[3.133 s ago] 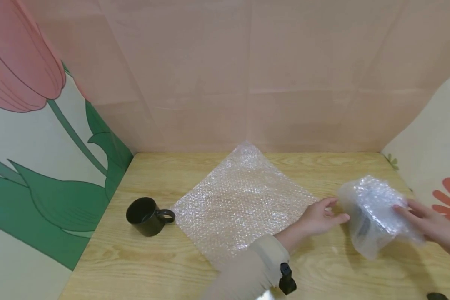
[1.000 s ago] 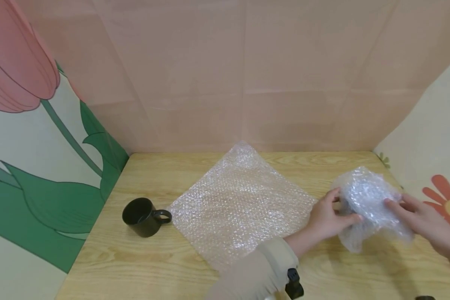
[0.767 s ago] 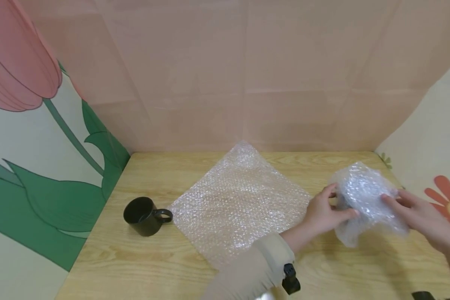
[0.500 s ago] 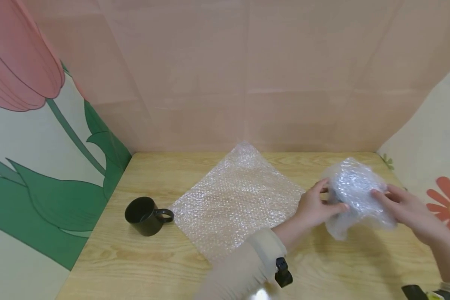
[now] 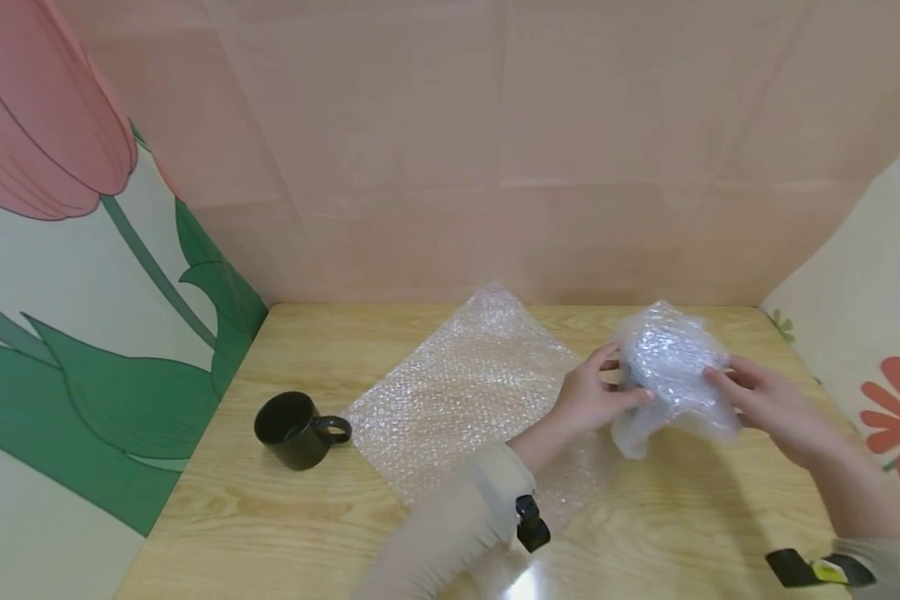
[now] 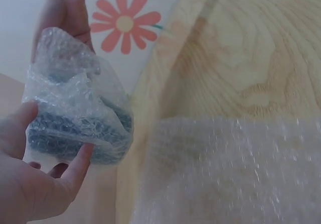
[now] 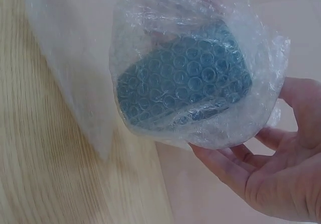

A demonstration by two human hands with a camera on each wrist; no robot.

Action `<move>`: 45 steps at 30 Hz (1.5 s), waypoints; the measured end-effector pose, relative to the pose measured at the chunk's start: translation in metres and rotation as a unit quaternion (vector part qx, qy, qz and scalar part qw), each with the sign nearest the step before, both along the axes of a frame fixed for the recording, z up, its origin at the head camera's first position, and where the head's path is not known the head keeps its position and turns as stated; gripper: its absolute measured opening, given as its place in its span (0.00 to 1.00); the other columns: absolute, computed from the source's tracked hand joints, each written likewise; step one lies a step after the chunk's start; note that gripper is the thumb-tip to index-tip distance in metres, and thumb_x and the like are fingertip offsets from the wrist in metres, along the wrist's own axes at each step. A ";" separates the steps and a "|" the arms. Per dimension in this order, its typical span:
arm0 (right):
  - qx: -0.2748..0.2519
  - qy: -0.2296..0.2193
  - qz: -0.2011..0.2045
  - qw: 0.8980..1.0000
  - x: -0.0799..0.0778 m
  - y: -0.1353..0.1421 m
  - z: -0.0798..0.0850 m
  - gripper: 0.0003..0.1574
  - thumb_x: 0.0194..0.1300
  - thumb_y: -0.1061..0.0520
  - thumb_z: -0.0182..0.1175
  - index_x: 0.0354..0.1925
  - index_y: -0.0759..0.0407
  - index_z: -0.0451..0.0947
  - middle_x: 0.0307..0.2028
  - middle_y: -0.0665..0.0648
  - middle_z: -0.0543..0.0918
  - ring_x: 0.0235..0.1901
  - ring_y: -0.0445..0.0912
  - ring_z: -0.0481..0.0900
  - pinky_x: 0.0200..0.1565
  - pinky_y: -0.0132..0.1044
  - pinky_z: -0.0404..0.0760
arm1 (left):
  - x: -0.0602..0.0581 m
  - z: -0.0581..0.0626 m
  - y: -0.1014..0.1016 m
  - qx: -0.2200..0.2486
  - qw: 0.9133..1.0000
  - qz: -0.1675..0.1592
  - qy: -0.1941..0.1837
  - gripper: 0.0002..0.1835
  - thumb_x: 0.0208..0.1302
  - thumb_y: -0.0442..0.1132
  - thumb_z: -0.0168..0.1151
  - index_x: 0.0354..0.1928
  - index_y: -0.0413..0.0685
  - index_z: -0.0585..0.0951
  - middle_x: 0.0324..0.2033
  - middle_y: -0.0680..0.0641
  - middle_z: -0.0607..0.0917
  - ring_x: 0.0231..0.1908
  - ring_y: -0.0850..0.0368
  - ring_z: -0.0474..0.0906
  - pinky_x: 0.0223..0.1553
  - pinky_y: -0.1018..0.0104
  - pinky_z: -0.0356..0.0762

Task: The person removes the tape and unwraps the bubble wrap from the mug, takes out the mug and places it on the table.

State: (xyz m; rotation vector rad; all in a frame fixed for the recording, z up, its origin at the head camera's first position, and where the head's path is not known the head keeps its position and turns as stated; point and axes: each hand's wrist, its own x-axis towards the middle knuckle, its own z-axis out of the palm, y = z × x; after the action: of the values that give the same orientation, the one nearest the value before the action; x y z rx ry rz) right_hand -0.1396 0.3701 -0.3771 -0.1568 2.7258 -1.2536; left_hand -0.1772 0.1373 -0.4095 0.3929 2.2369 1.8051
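A bundle of bubble wrap (image 5: 673, 354) is held above the right part of the table, between both hands. A dark, bluish thing (image 7: 185, 78) shows through its layers in the right wrist view; its kind is blurred by the wrap. My left hand (image 5: 592, 396) grips the bundle's left side, thumb at the front. My right hand (image 5: 776, 408) holds the opposite side, thumb on top. Below and to the left, a flat bubble wrap sheet (image 5: 457, 392) lies cornerwise on the table, partly covered by the left forearm.
On the table's left stands a black mug (image 5: 296, 433), its handle close to the sheet's left corner. The wooden table (image 5: 217, 500) meets a plain pinkish backdrop (image 5: 420, 167) behind, with flower-patterned walls on both sides.
Three seconds ago the left hand was just beside the bundle; now it grips it. Both hands have since carried the bundle leftward and farther back. The mug and the sheet lie unmoved.
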 end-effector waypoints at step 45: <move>-0.090 -0.038 0.049 0.994 -0.046 -0.141 -0.015 0.33 0.67 0.41 0.50 0.59 0.63 0.63 0.52 0.70 0.71 0.44 0.55 0.75 0.38 0.44 0.82 | -0.019 -0.016 -0.148 0.026 0.998 0.030 -0.044 0.41 0.52 0.42 0.69 0.67 0.58 0.61 0.55 0.44 0.74 0.48 0.49 0.78 0.44 0.66 0.80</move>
State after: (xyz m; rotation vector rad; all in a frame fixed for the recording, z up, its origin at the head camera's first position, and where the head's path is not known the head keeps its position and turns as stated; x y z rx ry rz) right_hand -0.1861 0.2289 -0.3923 -0.2529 2.5082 -1.4443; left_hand -0.1960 -0.0111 -0.4258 0.2546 2.1693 1.8745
